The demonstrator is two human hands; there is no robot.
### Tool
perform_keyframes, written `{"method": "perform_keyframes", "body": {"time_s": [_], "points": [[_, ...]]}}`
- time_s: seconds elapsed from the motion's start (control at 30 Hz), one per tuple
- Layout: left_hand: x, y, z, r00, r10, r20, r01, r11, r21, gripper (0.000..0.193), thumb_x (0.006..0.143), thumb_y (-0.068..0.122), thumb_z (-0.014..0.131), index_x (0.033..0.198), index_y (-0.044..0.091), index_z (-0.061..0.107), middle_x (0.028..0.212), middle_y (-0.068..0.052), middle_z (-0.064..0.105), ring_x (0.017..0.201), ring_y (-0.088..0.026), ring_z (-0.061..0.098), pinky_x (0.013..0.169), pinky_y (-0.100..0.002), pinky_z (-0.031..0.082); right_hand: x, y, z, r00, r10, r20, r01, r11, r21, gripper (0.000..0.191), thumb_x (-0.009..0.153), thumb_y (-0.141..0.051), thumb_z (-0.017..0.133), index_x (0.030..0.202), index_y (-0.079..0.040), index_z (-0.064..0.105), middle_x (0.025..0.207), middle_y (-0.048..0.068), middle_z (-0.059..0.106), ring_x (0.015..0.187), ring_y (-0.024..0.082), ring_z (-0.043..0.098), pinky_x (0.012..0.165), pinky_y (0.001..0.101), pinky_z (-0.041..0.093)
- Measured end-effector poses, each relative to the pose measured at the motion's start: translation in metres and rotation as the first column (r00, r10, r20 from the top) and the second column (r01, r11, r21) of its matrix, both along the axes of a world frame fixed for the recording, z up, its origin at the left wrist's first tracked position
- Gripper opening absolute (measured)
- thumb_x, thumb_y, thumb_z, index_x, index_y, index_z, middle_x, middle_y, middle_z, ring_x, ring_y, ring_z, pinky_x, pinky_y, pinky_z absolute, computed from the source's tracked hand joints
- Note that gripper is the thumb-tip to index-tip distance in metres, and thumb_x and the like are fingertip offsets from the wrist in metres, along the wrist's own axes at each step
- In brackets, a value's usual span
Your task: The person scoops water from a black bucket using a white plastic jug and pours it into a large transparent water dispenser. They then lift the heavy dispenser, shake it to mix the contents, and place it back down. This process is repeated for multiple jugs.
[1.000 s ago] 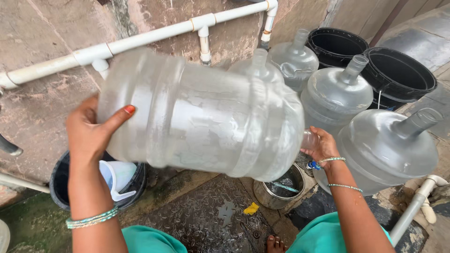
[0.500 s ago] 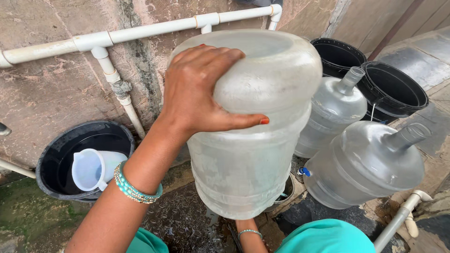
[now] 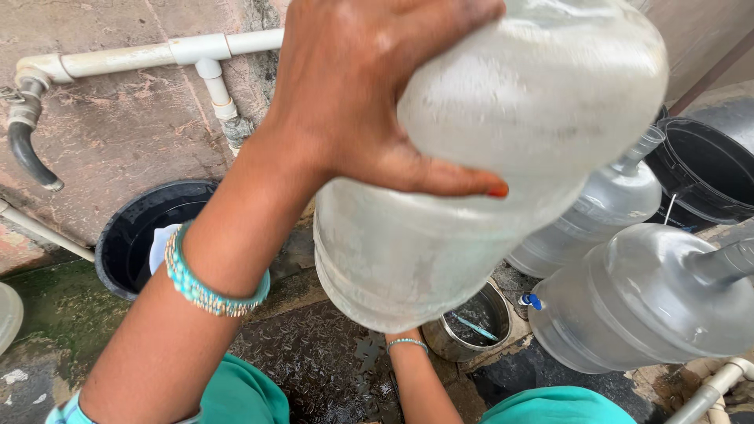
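A large clear plastic water jug (image 3: 440, 259) fills the middle of the view, held up on end and tilted. My left hand (image 3: 369, 86) is spread over its upper end, fingers gripping and thumb pressed on the side; a turquoise bangle sits on that wrist. My right wrist (image 3: 408, 353), with a thin bracelet, reaches up under the jug's lower end. The right hand itself is hidden behind the jug.
A small steel pot (image 3: 471, 322) stands on the wet floor below the jug. Two more clear jugs (image 3: 652, 298) lie at the right, beside black tubs (image 3: 707, 173). A black tub (image 3: 129, 235) holding a white scoop sits left, under a white wall pipe (image 3: 141, 56).
The jug has swung from lying sideways to standing on end, then come closer to the camera. My left hand moved from its side onto its upper end; the right hand went out of sight beneath.
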State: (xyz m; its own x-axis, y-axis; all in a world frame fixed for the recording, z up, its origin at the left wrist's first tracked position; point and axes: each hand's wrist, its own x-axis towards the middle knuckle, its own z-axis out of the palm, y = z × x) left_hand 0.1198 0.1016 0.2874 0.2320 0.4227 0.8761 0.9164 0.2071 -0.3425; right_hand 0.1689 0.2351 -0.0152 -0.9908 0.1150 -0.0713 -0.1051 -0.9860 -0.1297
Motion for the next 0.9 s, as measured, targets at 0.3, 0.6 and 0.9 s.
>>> {"method": "perform_keyframes", "body": {"time_s": [0.3, 0.6, 0.9], "points": [[0.007, -0.026, -0.058, 0.979, 0.083, 0.185, -0.122, 0.970, 0.212, 0.090, 0.076, 0.071, 0.084, 0.132, 0.004, 0.062, 0.137, -0.021, 0.051, 0.132, -0.038, 0.046, 0.112, -0.056, 0.036, 0.022, 0.004, -0.025, 0.995, -0.078, 0.057, 0.078, 0.997, 0.013, 0.041, 0.099, -0.023, 0.044, 0.132, -0.002, 0.057, 0.131, 0.016, 0.065, 0.123, 0.031, 0.062, 0.107, 0.0482, 0.049], [-0.019, 0.077, -0.319, -0.110, 0.124, 0.986, 0.334, 0.939, -0.081, 0.117, 0.070, 0.028, 0.099, 0.158, 0.003, 0.025, 0.160, -0.022, 0.029, 0.145, -0.036, 0.027, 0.115, -0.046, 0.024, -0.014, 0.068, 0.006, 0.974, -0.212, 0.076, 0.216, 0.975, -0.054, 0.040, 0.100, -0.023, 0.046, 0.134, -0.003, 0.057, 0.135, 0.016, 0.063, 0.126, 0.031, 0.060, 0.111, 0.0492, 0.046], [0.016, 0.245, -0.294, -0.400, -0.274, 0.875, 0.345, 0.839, 0.421, 0.055, 0.062, 0.018, 0.086, 0.111, 0.000, 0.070, 0.105, -0.011, 0.077, 0.096, -0.020, 0.073, 0.085, -0.036, 0.059, 0.026, 0.149, 0.005, 0.852, -0.447, 0.273, 0.477, 0.878, -0.049, 0.041, 0.099, -0.023, 0.046, 0.134, -0.003, 0.057, 0.135, 0.017, 0.063, 0.127, 0.032, 0.058, 0.113, 0.0511, 0.043]]}}
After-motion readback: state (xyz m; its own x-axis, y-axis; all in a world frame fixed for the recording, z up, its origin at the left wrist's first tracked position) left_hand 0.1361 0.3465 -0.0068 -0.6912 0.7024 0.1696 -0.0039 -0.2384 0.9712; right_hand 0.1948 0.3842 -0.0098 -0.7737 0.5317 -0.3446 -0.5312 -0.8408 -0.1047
